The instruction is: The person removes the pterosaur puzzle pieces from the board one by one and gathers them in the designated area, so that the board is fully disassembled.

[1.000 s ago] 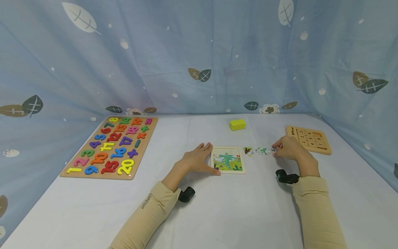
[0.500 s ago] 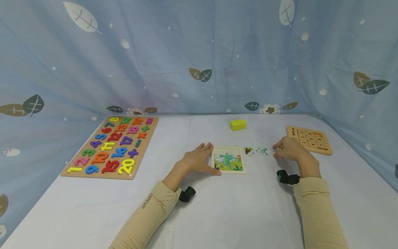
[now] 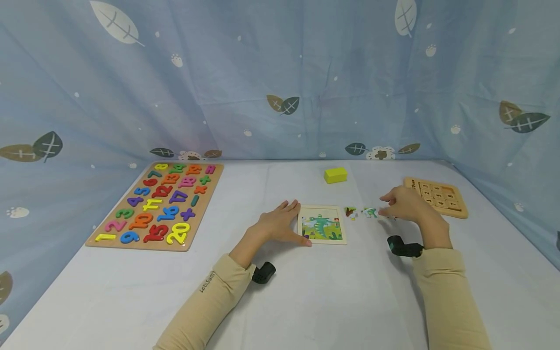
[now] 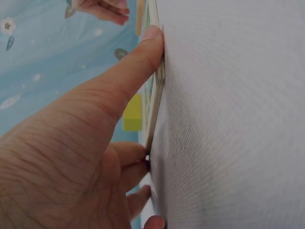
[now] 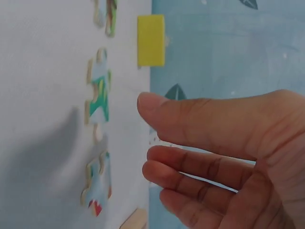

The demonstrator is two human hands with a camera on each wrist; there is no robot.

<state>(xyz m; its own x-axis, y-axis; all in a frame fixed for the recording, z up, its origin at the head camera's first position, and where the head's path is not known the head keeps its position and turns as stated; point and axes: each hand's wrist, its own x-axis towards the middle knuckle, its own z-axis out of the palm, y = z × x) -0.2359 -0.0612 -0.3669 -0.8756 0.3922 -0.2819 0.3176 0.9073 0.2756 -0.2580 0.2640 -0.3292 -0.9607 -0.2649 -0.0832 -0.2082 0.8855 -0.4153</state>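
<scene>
My left hand [image 3: 276,224] rests at the left side of a square wooden dinosaur jigsaw puzzle [image 3: 323,227]. Its thumb [image 4: 151,36] lies on the near edge, and the spread fingers touch the frame at the far left corner. To the puzzle's right, loose jigsaw pieces [image 3: 369,212] lie in a row on the table. Above the row hovers my right hand [image 3: 404,204], holding nothing, thumb and fingers apart. In the right wrist view a green and white piece [image 5: 99,102] lies left of the thumb, with another piece [image 5: 97,183] below it; the head view mostly hides that one behind the hand.
A board of coloured numbers [image 3: 153,209] lies at the left. Behind the puzzle sits a yellow block [image 3: 335,175]. A wooden sliding number puzzle [image 3: 459,206] lies at the right, partly behind the right hand. A patterned blue curtain [image 3: 280,73] hangs at the table's back edge.
My right hand has lifted off the rightmost jigsaw piece and shifted slightly left, its thumb and fingers parting. The left hand stays on the puzzle.
</scene>
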